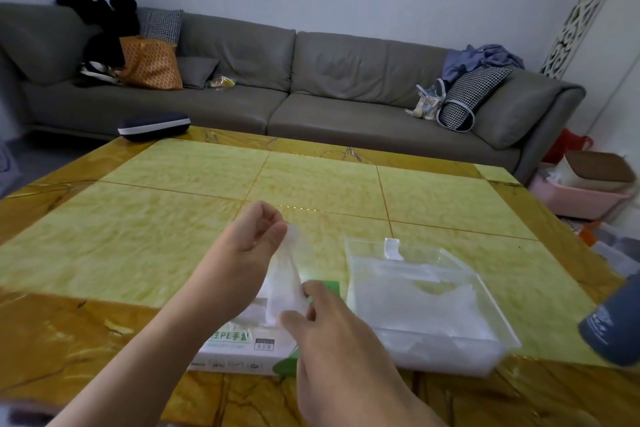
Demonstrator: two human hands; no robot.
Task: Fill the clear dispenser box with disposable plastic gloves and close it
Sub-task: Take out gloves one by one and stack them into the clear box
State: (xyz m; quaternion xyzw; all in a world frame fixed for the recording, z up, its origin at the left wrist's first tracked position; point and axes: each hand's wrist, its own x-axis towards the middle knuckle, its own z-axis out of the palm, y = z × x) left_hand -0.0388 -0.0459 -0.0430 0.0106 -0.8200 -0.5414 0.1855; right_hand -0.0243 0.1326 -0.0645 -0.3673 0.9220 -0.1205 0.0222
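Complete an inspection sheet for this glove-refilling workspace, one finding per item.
Surface: yellow-green tiled table.
Job's things: clear dispenser box open, gloves inside; glove carton beside it; plastic glove drawn up from the carton.
Clutter: dark case at far edge; grey bottle at right.
Grippers: left hand pinches the glove's top; right hand pinches it lower.
Cables: nothing seen.
Surroundings: grey sofa with bags, cushions; pink bin.

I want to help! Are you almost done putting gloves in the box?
Partly. The clear plastic dispenser box already holds some gloves, lid not closed. Both hands, left and right, pinch a thin clear plastic glove coming from the white-and-green cardboard glove pack. More filling and closing remain.
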